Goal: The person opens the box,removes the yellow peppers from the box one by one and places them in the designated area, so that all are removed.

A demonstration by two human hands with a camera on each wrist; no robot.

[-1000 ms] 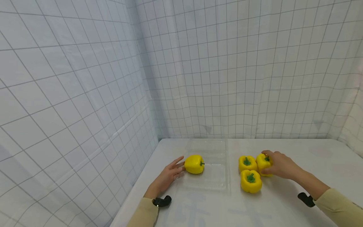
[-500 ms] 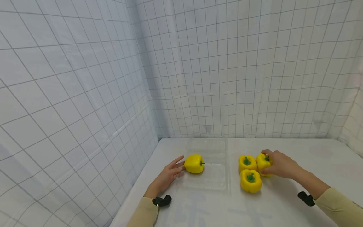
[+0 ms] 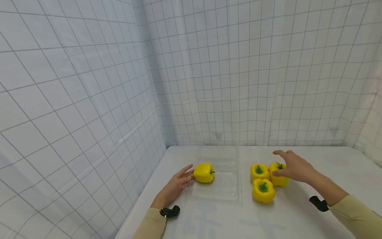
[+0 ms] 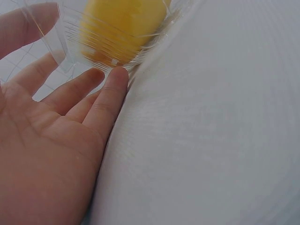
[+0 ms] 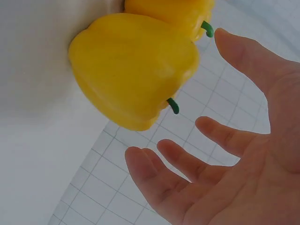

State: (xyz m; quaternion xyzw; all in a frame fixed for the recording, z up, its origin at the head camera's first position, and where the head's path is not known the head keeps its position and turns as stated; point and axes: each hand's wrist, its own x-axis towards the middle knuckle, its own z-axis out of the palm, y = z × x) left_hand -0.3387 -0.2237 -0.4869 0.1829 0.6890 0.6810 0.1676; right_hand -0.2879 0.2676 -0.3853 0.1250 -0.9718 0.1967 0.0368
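Observation:
My left hand (image 3: 176,185) lies beside a clear plastic container (image 3: 222,194), fingers loosely extended. In the left wrist view its fingertips (image 4: 117,77) touch the container's ribbed wall (image 4: 93,47). Inside it a yellow bell pepper (image 3: 204,173) lies on its side, green stem pointing right. My right hand (image 3: 296,167) hovers over a yellow bell pepper (image 3: 280,180), thumb and fingers spread, holding nothing. In the right wrist view a gap separates the hand (image 5: 225,173) from that upright pepper (image 5: 131,65). Beside it stand a second pepper (image 3: 257,176) and a nearer third pepper (image 3: 262,196).
The white tabletop (image 3: 322,166) carries the container and the peppers. Grid-patterned white sheeting (image 3: 253,83) hangs behind the table and along its left side. Each wrist wears a black device, one on the left wrist (image 3: 171,211) and one on the right (image 3: 318,203).
My right hand has released the far-right pepper and risen slightly, its fingers spreading. That pepper stays where it stood. The left hand and the pepper in the container have barely moved.

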